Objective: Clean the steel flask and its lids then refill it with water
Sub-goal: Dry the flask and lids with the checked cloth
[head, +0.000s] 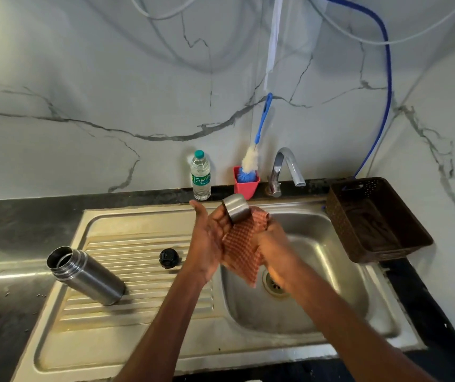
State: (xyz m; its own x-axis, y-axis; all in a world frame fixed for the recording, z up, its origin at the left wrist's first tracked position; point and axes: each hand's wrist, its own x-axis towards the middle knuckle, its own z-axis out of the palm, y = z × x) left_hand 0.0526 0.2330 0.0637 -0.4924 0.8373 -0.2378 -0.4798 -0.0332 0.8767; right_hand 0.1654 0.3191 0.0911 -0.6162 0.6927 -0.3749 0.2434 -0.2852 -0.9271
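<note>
Steel dominates my view: a sink (298, 307) with a ribbed draining board (143, 271) on the left and a basin on the right, set in a dark stone desk (14, 224). Over the basin's near-left rim, my left hand (209, 235) holds the steel cup lid (236, 207), its fingers hidden behind the lid so I cannot tell how far they curl, thumb stretched out. My right hand (273, 238) grips a red checked cloth (244, 252) bunched against the lid, its corner hanging over the drain. The steel flask (85, 274) lies on its side on the ribbed board, a smooth cylinder, threaded mouth open toward the far left, base toward me. A round black inner lid (169, 258) sits just right of it, apart. Open room lies on the board's near half. A brown perforated basket (378, 219) crowds the basin's right edge; a tap (287, 166), plastic water bottle (200, 175) and red cup (246, 181) with a bottle brush (251, 158) line the marble-patterned wall.
</note>
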